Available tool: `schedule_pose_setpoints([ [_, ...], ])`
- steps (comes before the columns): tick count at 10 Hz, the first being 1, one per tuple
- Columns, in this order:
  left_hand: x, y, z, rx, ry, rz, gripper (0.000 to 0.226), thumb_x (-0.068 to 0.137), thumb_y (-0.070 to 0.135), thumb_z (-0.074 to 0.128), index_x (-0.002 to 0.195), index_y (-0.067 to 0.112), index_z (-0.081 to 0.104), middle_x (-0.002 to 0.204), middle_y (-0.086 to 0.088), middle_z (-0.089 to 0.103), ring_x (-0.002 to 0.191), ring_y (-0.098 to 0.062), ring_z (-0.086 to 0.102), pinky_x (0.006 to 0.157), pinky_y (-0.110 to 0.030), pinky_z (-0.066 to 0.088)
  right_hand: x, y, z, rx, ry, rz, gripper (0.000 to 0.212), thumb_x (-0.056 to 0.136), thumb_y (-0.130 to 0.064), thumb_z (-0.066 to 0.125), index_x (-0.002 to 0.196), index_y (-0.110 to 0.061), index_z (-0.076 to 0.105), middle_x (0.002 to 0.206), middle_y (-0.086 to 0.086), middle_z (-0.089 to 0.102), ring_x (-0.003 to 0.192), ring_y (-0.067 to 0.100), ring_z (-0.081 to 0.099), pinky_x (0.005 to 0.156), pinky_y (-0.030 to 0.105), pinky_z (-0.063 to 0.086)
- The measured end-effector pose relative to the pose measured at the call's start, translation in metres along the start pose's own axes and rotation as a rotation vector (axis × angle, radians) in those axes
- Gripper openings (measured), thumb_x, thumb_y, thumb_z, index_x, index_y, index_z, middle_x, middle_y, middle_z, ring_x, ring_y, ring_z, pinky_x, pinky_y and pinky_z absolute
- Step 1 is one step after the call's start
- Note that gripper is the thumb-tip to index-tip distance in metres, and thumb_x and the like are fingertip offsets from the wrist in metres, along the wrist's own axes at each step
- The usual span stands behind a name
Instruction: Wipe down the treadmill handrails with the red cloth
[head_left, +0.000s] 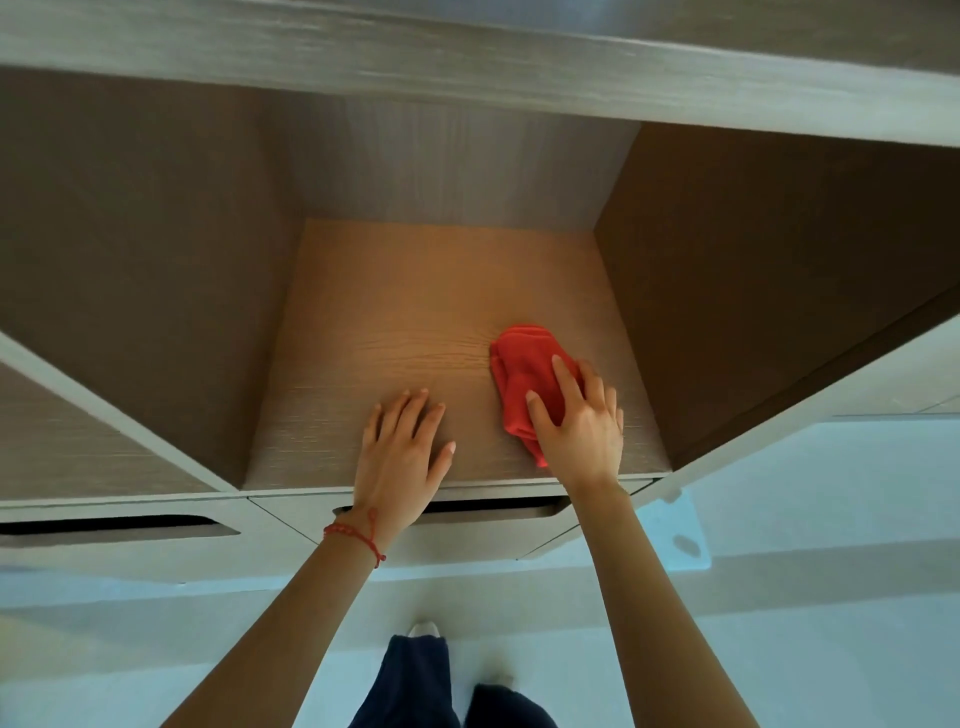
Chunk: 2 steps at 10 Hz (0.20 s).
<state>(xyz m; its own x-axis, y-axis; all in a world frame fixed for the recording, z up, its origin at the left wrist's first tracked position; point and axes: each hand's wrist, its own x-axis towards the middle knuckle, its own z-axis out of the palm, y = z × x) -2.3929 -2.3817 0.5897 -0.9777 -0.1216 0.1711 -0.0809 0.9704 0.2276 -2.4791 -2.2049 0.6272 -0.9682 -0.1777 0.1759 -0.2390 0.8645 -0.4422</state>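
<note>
The red cloth (519, 374) lies bunched on the wooden floor of an open shelf compartment (395, 322), right of its middle. My right hand (579, 421) rests on top of the cloth, fingers spread over it and thumb against its left side. My left hand (405, 447) lies flat on the shelf floor to the left of the cloth, fingers apart, holding nothing. A red string bracelet (358, 532) is around my left wrist. No treadmill or handrail is in view.
The compartment has grey-brown side walls (753, 291) and a back wall. A thick shelf board (467, 67) runs overhead. Below the front edge are drawer fronts with cut-out handles (119, 525). A pale floor (779, 623) and my legs in dark trousers (415, 680) lie beneath.
</note>
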Motion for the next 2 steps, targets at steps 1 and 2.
schedule_pose_setpoints([
  [1,-0.008,0.001,0.002,-0.015,0.023,0.005,0.054,0.089,0.040,0.033,0.118,0.004,0.061,0.125,-0.017,0.057,0.118,-0.034,0.052,0.099,-0.055,0.035,-0.015,0.006,-0.006,0.018,0.034,-0.019,0.055,0.084,-0.047,0.044,0.131,-0.019,0.047,0.136,0.013,0.046,0.116,0.034,0.045,0.089,0.048,0.041],
  [2,-0.019,0.013,0.001,-0.035,0.041,-0.007,0.053,0.088,0.039,0.035,0.117,0.004,0.062,0.125,-0.018,0.058,0.117,-0.035,0.051,0.098,-0.055,0.037,-0.032,0.016,-0.014,0.056,0.051,-0.043,0.055,0.083,-0.047,0.042,0.130,-0.019,0.049,0.134,0.013,0.048,0.113,0.035,0.048,0.088,0.047,0.042],
])
